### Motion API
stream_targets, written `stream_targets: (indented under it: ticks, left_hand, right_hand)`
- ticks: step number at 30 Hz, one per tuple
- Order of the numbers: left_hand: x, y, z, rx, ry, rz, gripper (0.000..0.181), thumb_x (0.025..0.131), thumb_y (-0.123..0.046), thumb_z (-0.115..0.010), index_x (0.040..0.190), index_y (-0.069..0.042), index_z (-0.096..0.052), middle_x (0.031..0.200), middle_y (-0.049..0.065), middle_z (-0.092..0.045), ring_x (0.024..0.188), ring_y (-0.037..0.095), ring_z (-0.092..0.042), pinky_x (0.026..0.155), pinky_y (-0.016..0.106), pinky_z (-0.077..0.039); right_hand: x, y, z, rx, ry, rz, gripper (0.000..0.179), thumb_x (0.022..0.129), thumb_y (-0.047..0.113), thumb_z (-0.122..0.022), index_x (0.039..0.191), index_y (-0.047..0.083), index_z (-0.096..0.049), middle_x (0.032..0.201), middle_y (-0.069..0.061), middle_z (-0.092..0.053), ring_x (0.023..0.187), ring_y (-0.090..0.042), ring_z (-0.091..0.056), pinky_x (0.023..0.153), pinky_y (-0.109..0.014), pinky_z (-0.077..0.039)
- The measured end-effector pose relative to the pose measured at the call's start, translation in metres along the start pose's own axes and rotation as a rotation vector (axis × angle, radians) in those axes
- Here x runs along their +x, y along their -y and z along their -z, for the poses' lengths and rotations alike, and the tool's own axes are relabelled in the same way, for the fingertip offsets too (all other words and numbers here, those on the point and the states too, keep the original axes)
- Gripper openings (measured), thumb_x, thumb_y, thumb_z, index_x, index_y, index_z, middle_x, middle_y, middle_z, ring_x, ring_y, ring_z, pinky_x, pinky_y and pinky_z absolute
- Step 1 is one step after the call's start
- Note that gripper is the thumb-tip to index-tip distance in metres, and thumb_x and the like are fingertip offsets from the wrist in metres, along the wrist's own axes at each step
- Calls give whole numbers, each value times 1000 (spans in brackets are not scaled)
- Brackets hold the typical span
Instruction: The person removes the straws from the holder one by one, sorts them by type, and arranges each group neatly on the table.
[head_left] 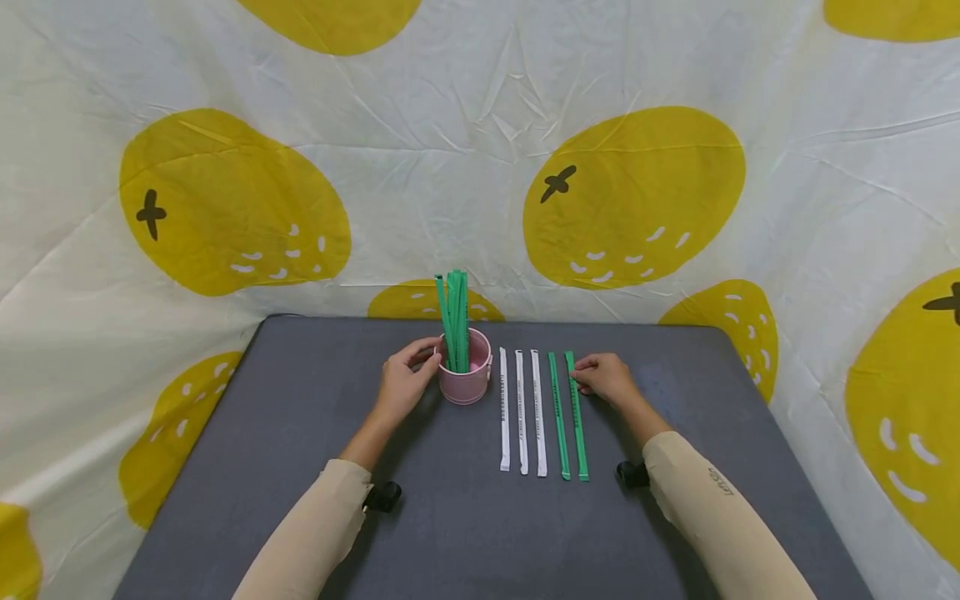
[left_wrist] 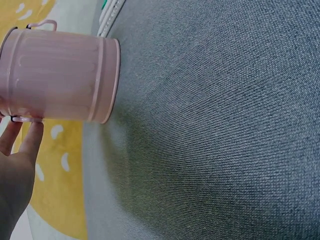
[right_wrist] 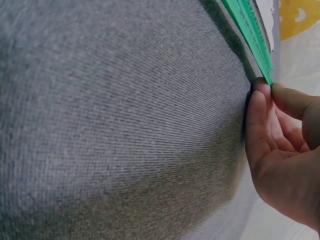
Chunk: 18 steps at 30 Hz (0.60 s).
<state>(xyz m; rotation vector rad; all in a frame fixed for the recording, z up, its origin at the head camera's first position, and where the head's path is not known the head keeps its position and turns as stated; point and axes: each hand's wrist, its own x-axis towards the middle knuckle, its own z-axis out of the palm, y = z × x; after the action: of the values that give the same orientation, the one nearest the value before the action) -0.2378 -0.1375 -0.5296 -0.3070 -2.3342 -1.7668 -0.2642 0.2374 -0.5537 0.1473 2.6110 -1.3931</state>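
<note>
Two hands at work over a dark grey counter (head_left: 480, 533), each in a beige sleeve (head_left: 311, 533). Left hand (head_left: 405, 379): at the left side of a pink bucket (head_left: 463, 385), thumb and finger at its side handle (left_wrist: 26, 119); grip narrow, holding the bucket there. Bucket upright on the counter, toward the far edge. Inside it, a bunch of green wrapped sticks (head_left: 455, 321), standing well above the rim, leaning on the left part. Just right of the bucket: three white wrapped sticks (head_left: 521, 412), side by side, slightly apart, printed along their length. Next, an inner green stick (head_left: 558, 417), then the outer green stick (head_left: 578, 425), last in the row. Right hand (head_left: 611, 382): grip narrow, thumb and finger pinching the outer green stick near its far end. Behind everything, a white cloth (head_left: 435, 192) with large yellow fruit shapes.
</note>
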Motion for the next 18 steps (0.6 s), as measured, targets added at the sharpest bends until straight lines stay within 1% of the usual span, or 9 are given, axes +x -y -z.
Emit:
stream_targets:
  ticks: [4,11,14,18]
  left_hand:
    - [0,0,-1,6,-6,-13,30,97,-12,-73,127,-8,-73,125,14,-74,115,35,-72,98,51,-57]
    - [-1,0,-2,14,-17,-10,30,96,-12,-73,126,-9,-73,126,15,-74,114,35,-72,97,52,-57]
    - [-1,0,-2,5,-19,-5,31,96,-13,-74,127,-8,-73,126,16,-73,114,36,-71,97,52,-57]
    - [-2,-1,-2,-26,-14,-11,33,96,-13,-75,128,-4,-72,127,19,-72,115,39,-70,99,56,-55]
  right_hand:
    - [1,-2,0,-6,2,4,28,97,8,-71,118,-10,-69,98,-20,-78,69,-9,-70,65,-27,-61]
    - [2,-6,-3,-5,-26,33,24,94,6,-72,111,-11,-70,81,-12,-76,63,-8,-68,61,-25,-60]
    - [3,-7,-4,-30,-27,34,23,94,8,-73,109,-9,-71,79,-10,-76,63,-9,-68,61,-26,-60]
    - [3,-6,-4,-61,-23,42,22,94,9,-73,110,-7,-72,81,-12,-76,65,-10,-69,63,-29,-61]
